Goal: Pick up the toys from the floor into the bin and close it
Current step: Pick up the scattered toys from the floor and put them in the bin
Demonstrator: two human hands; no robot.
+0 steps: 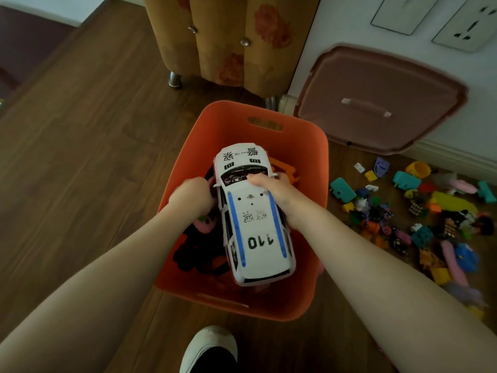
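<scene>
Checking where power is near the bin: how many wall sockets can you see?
2, both on the wall at top right: one socket above the pink lid, the other socket just right of it. The frame edge cuts both off.

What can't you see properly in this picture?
- Head view: the toys deep in the bin are dark and hidden under the police car.
- The left hand grip is partly hidden behind the car's side; the right hand fingers curl under it.
- The toy pile is small and blurred, and cut off at the right edge.
- The lid hides whatever lies behind it.
</scene>
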